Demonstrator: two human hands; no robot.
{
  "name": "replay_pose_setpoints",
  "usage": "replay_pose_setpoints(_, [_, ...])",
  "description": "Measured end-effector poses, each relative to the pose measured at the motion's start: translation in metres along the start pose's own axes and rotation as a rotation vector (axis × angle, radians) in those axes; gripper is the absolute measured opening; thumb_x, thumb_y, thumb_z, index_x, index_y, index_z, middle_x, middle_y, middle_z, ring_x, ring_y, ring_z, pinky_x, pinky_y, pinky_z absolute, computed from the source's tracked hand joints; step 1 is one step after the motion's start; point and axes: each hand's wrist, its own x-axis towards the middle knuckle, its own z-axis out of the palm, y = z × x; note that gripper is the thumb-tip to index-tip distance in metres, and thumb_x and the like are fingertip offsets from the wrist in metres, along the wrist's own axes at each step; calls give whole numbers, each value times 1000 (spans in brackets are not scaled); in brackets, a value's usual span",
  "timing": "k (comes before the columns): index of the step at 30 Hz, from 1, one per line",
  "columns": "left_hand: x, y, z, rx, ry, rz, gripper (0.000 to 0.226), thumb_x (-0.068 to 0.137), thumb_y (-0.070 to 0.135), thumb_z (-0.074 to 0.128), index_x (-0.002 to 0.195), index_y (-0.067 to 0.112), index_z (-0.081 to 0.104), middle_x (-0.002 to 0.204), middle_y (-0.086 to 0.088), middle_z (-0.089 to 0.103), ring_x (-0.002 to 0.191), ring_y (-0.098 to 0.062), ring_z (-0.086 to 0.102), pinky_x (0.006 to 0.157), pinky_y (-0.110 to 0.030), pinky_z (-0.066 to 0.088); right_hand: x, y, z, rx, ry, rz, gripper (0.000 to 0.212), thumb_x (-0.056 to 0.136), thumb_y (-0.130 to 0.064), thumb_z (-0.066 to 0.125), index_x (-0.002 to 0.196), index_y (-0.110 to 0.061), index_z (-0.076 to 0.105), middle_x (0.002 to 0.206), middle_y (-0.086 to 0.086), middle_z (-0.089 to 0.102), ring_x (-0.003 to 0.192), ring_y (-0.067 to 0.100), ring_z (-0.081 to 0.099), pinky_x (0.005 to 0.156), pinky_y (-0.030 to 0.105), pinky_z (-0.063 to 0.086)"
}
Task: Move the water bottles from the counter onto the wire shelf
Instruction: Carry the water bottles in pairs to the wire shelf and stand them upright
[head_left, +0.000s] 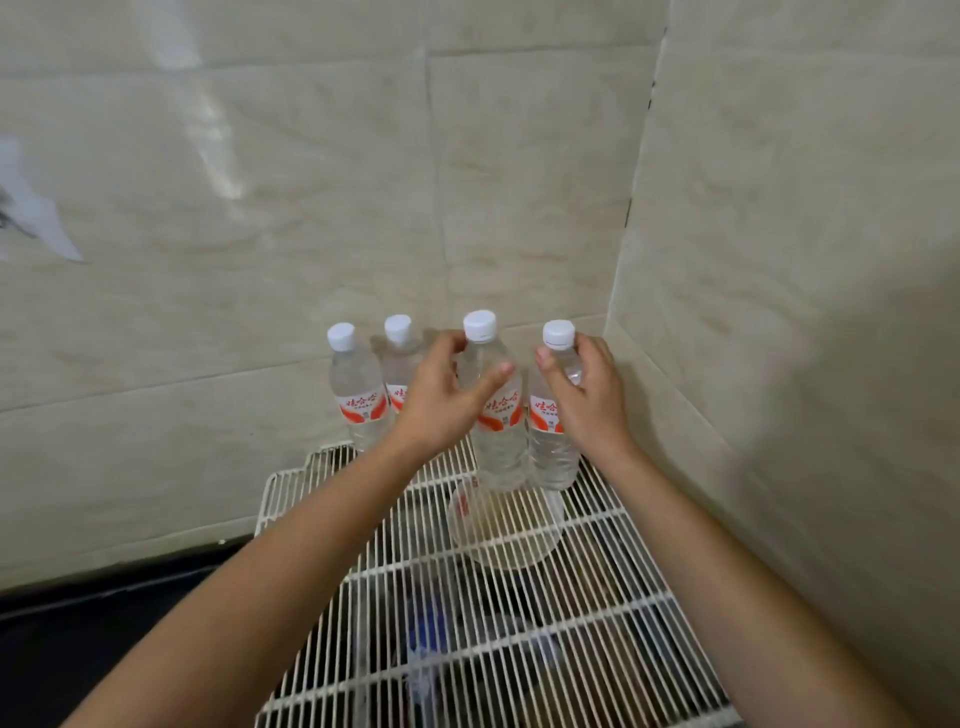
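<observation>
Several clear water bottles with white caps and red-and-white labels stand upright at the back of the white wire shelf (597, 561). My left hand (441, 400) is wrapped around the shoulder of the front middle bottle (496, 441). My right hand (587, 395) grips the upper part of the rightmost bottle (553, 452). Two more bottles stand to the left: one at the far left (358, 395) and one behind it (400, 358), partly hidden by my left hand.
A clear plastic container (504, 535) sits under the shelf wires just in front of the bottles. Beige tiled walls (260, 234) close the corner behind and to the right. Dark objects lie below the shelf; a dark surface (78, 649) lies at lower left.
</observation>
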Motion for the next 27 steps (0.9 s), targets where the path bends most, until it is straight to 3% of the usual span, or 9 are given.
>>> replay_pose_setpoints(2, [18, 8, -4, 113, -43, 33, 57, 89, 39, 74, 132, 10, 53, 127, -7, 64, 117, -24, 61, 101, -47, 52, 16, 2, 0, -27, -51, -26, 34, 100, -41, 62, 122, -15, 64, 113, -1, 61, 107, 18, 60, 88, 33, 45])
replay_pose_setpoints(6, [51, 18, -17, 374, -50, 154, 38, 85, 37, 80, 110, 17, 60, 96, 7, 64, 92, -18, 61, 77, -27, 47, 43, 2, 8, -15, -122, -32, 40, 100, -45, 60, 128, -16, 62, 122, -2, 62, 117, 19, 59, 98, 39, 48])
replay_pose_setpoints(9, [70, 15, -35, 533, -49, 109, 49, 80, 47, 82, 113, 14, 64, 104, -1, 69, 97, -22, 64, 83, -39, 54, 53, -1, 21, -23, -180, -33, 45, 100, -49, 58, 130, -16, 61, 127, 1, 63, 119, 20, 59, 101, 46, 50])
replay_pose_setpoints(11, [78, 8, -47, 581, -8, 60, 49, 77, 48, 83, 106, 14, 63, 98, -4, 68, 91, -25, 63, 80, -45, 54, 57, -2, 31, -42, -201, -36, 47, 99, -51, 57, 131, -16, 61, 127, 2, 64, 118, 21, 60, 99, 48, 51])
replay_pose_setpoints(14, [82, -4, -52, 620, 36, 7, 49, 75, 49, 84, 103, 17, 59, 91, -2, 66, 85, -25, 62, 71, -41, 51, 63, -2, 42, -63, -210, -40, 44, 99, -52, 58, 125, -17, 61, 121, 1, 65, 111, 21, 61, 96, 49, 52])
replay_pose_setpoints(18, [82, -16, -51, 834, 0, 75, 51, 73, 62, 79, 102, 25, 61, 85, 6, 64, 79, -20, 61, 63, -32, 40, 67, 0, 49, -106, -255, -67, 49, 100, -51, 56, 136, -18, 53, 132, 2, 60, 118, 20, 58, 99, 44, 50])
replay_pose_setpoints(24, [87, -16, -50, 863, -107, 106, 47, 69, 65, 79, 88, 30, 54, 75, 9, 55, 75, -18, 54, 56, -30, 30, 60, 8, 48, -88, -214, -53, 51, 100, -48, 57, 138, -15, 52, 134, 6, 62, 124, 24, 57, 103, 50, 49])
replay_pose_setpoints(27, [88, -15, -50, 828, -132, 122, 45, 74, 63, 77, 91, 25, 60, 76, 7, 58, 76, -20, 56, 57, -31, 31, 55, 5, 45, -72, -238, -25, 50, 101, -48, 54, 141, -18, 50, 138, 4, 61, 129, 23, 55, 106, 52, 48])
